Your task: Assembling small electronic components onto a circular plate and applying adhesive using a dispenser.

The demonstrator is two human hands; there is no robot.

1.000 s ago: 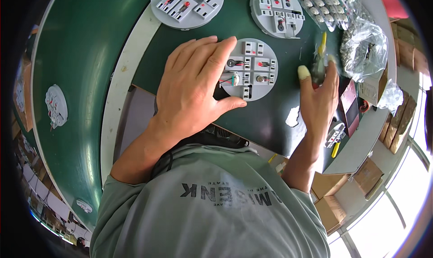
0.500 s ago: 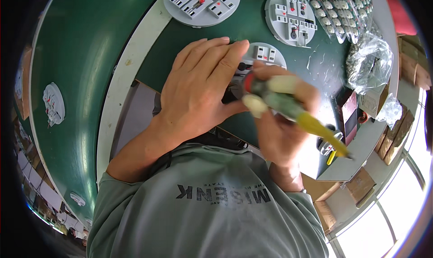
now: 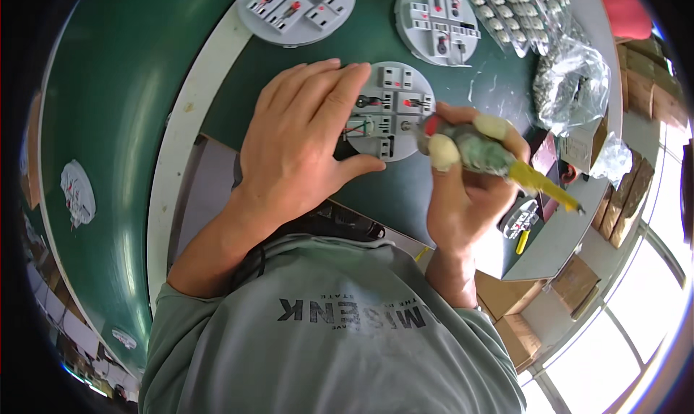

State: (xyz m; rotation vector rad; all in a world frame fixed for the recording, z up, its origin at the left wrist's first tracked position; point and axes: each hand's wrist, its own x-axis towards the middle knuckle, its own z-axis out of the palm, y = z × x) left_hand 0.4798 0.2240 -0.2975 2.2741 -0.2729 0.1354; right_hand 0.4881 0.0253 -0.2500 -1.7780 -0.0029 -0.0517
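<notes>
A worker's left hand (image 3: 303,150) lies flat and spread over a round grey plate (image 3: 394,110) fitted with small socket blocks, fingers splayed wide and gripping nothing, apparently to keep the plate from turning on the green table (image 3: 123,110). The right hand (image 3: 466,190) is closed around a screwdriver (image 3: 491,157), its tip at the plate's right side, seemingly at a fitting there. Two similar plates (image 3: 437,20) lie beyond, beside clear bags of parts (image 3: 571,74).

Head camera looks steeply down, close, perhaps slightly tilted.
</notes>
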